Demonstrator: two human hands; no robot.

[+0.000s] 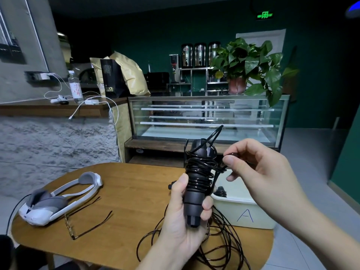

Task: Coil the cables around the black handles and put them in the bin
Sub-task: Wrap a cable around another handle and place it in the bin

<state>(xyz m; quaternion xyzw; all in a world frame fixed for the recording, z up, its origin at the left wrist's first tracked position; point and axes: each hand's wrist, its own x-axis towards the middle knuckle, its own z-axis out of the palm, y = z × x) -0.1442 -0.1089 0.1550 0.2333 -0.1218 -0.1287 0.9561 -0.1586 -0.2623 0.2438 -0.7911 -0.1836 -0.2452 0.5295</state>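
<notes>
The handle (196, 184) is held upright above the table (124, 193) in the left hand (183, 221), whose grip is closed round the lower, bare part so that the upper part is left free for winding. Several turns of cable (198, 172) are already laid round that upper part, tight and close together, and a loose loop stands up past the top. The right hand (261, 172) is held just beside the handle at the level of the coils, its grip pinched shut on a strand of the cable between thumb and fingertips (230, 159); the strand is kept taut in this way, probably so that the next turn can be laid without slack. The remaining cable (224, 236) lies in loose loops on the table below the hands, some spilling over the near edge, so much winding is judged still to be done. The bin (243, 213), marked with a letter A, is set at the right end of the table, within easy reach; a dark object, perhaps another handle (221, 191), is already seen inside it. A headset (56, 199) and glasses (87, 217) are left aside on the left, clear of the work.
</notes>
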